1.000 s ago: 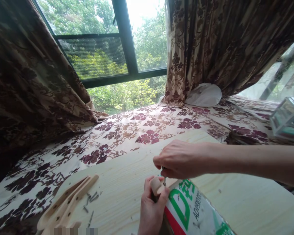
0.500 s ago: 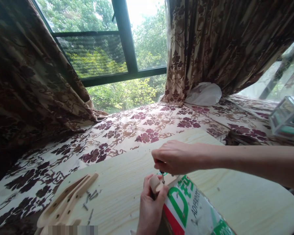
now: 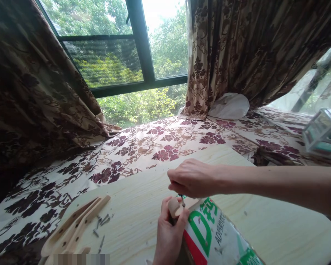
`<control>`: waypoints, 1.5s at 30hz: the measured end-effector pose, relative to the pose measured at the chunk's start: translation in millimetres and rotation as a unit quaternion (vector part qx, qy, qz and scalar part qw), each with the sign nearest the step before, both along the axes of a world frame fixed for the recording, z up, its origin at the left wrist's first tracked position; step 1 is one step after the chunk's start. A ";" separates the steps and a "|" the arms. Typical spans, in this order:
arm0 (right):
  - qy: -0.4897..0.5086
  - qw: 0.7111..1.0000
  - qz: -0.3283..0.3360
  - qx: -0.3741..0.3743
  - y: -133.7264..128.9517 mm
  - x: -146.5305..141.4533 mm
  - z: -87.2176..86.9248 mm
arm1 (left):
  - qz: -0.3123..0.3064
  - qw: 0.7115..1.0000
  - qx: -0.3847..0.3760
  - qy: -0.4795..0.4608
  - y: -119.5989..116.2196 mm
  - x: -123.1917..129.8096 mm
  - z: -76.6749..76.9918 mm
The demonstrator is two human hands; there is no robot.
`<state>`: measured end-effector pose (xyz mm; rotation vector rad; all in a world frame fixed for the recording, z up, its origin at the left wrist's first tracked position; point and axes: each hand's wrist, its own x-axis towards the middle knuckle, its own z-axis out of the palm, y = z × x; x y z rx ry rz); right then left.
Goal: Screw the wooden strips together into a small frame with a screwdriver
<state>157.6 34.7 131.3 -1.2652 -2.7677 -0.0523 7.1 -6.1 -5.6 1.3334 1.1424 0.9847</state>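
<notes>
My left hand [image 3: 168, 235] grips a pale wooden piece with a rounded end [image 3: 173, 207], thumb and fingers on either side of it. The piece rests on a white, green and red printed box [image 3: 223, 235]. Above it my right hand [image 3: 194, 178] is closed around a screwdriver [image 3: 183, 201], whose handle is mostly hidden in the fist. The metal shaft points down at the wood beside my left thumb; a screw under the tip is too small to make out.
Several wooden parts with holes [image 3: 78, 224] lie on the light wooden tabletop [image 3: 129, 209] at left. Loose screws [image 3: 102, 221] are scattered beside them. Flowered cloth [image 3: 165, 140] covers the ledge behind, with a white bag [image 3: 230, 106] and a clear box [image 3: 324, 132].
My right hand has shifted slightly left and turned, and the screwdriver leans more. My left hand and the wooden piece stay in place.
</notes>
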 end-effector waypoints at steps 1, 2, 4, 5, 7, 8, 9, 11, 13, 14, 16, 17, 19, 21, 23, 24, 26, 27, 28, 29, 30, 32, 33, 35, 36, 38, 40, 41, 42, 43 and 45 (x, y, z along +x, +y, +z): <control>0.002 1.000 -0.031 -0.004 0.5 0.1 0.8 | 0.002 1.000 0.002 0.000 -0.1 0.1 0.5; -0.002 0.999 -0.049 -0.008 0.6 0.1 2.3 | 0.003 1.000 0.002 -0.001 -0.2 0.2 0.9; -0.027 0.999 -0.041 -0.003 0.1 0.4 7.3 | 0.000 1.000 -0.003 -0.003 -0.2 0.3 1.5; -0.043 0.999 -0.013 0.007 -0.5 0.8 10.1 | -0.001 1.000 -0.007 -0.004 -0.2 0.4 1.6; -0.064 0.994 0.079 0.044 -1.4 2.1 14.8 | -0.006 1.000 -0.016 -0.005 -0.3 0.3 1.3; -0.069 0.986 0.134 0.068 -1.6 2.9 16.0 | -0.009 1.000 -0.021 -0.005 -0.4 0.2 0.9; -0.072 0.976 0.186 0.089 -1.6 3.6 16.1 | -0.012 1.000 -0.025 -0.005 -0.5 -0.1 0.6; -0.075 0.957 0.256 0.114 -0.7 4.4 13.4 | -0.019 0.999 -0.030 -0.005 -0.9 -0.7 0.1; -0.070 0.954 0.268 0.117 1.0 3.9 8.1 | -0.022 0.999 -0.030 -0.006 -1.0 -1.0 -0.2; -0.063 0.959 0.251 0.113 1.9 3.1 5.3 | -0.022 0.999 -0.029 -0.006 -1.0 -1.0 -0.3; -0.053 0.978 0.177 0.092 3.7 0.7 0.9 | -0.019 1.000 -0.021 -0.008 -0.5 -0.6 -0.7; -0.052 0.988 0.125 0.079 4.5 -0.5 -0.5 | -0.017 1.000 -0.016 -0.008 -0.2 -0.3 -1.1; -0.054 0.996 0.026 0.059 5.5 -2.6 -1.1 | -0.011 1.000 -0.007 -0.009 0.4 0.2 -1.8; -0.059 0.996 -0.033 0.054 5.7 -3.4 1.0 | -0.009 1.000 -0.003 -0.009 0.7 0.6 -2.2; -0.064 0.996 -0.041 0.055 5.1 -2.7 5.2 | -0.010 1.000 -0.005 -0.012 0.6 0.7 -2.0; -0.067 0.996 -0.018 0.058 4.7 -1.8 7.7 | -0.012 1.000 -0.007 -0.013 0.4 0.7 -1.7; -0.066 0.991 0.079 0.085 4.1 0.6 12.0 | -0.015 1.000 -0.013 -0.017 -0.1 0.6 -0.9; -0.064 0.982 0.142 0.107 4.0 1.9 13.2 | -0.015 1.000 -0.015 -0.017 -0.3 0.5 -0.6; -0.061 0.969 0.204 0.130 4.0 3.2 13.4 | -0.014 1.000 -0.016 -0.016 -0.4 0.3 -0.5; -0.058 0.954 0.254 0.147 4.2 4.3 12.6 | -0.013 1.000 -0.016 -0.014 -0.5 0.1 -0.5; -0.055 0.944 0.285 0.156 4.3 5.1 10.8 | -0.011 1.000 -0.015 -0.013 -0.5 0.0 -0.8; -0.049 0.936 0.315 0.151 4.3 5.6 5.0 | -0.006 1.000 -0.014 -0.012 -0.4 0.0 -1.6; -0.044 0.940 0.306 0.142 4.1 5.3 1.8 | -0.005 1.000 -0.014 -0.011 -0.3 0.1 -2.0; -0.033 0.965 0.235 0.113 3.6 3.3 -3.4 | -0.003 1.000 -0.013 -0.009 0.0 0.4 -2.2; -0.030 0.980 0.172 0.094 3.3 1.9 -4.8 | -0.001 1.000 -0.010 -0.008 0.2 0.5 -2.0; -0.030 0.997 0.029 0.059 3.2 -1.2 -5.1 | 0.003 1.000 -0.004 -0.006 0.6 0.6 -0.7; -0.036 0.997 -0.061 0.042 3.7 -3.3 -2.3 | 0.002 1.000 0.000 -0.006 1.0 0.5 1.0; -0.039 0.995 -0.081 0.041 4.1 -3.6 0.0 | -0.001 1.000 0.000 -0.007 1.2 0.4 1.7; -0.043 0.995 -0.087 0.040 4.5 -3.4 2.9 | -0.006 1.000 -0.001 -0.008 1.3 0.4 2.2; -0.048 0.995 -0.080 0.039 4.6 -2.6 6.1 | -0.011 1.000 -0.004 -0.009 1.3 0.3 2.3; -0.055 0.997 -0.035 0.035 4.0 0.4 13.1 | -0.019 1.000 -0.010 -0.010 1.1 0.2 1.4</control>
